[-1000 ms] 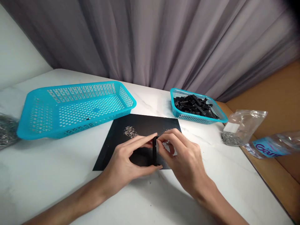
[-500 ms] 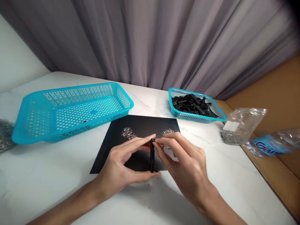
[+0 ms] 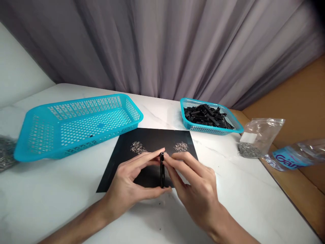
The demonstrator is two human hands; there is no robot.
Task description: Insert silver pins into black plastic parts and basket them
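My left hand (image 3: 132, 179) pinches a narrow black plastic strip (image 3: 161, 171) between thumb and forefinger, holding it on edge over a black mat (image 3: 127, 159). My right hand (image 3: 195, 186) has its fingertips pressed together at the strip's top end; whether they hold a small metal piece is hidden. Two little heaps of small metal pieces lie on the mat, one heap (image 3: 137, 147) to the left and another heap (image 3: 180, 146) to the right, just beyond my fingers.
A large turquoise basket (image 3: 76, 122) stands at the left. A smaller turquoise basket (image 3: 210, 117) with several black strips is at the back right. A clear bag of metal pieces (image 3: 256, 139) and a plastic bottle (image 3: 297, 156) lie at the right edge. Another bag (image 3: 6, 154) is far left.
Both hands with the strip have shifted slightly left and towards me in view. The right heap of metal pieces, earlier hidden by my right fingers, now shows.
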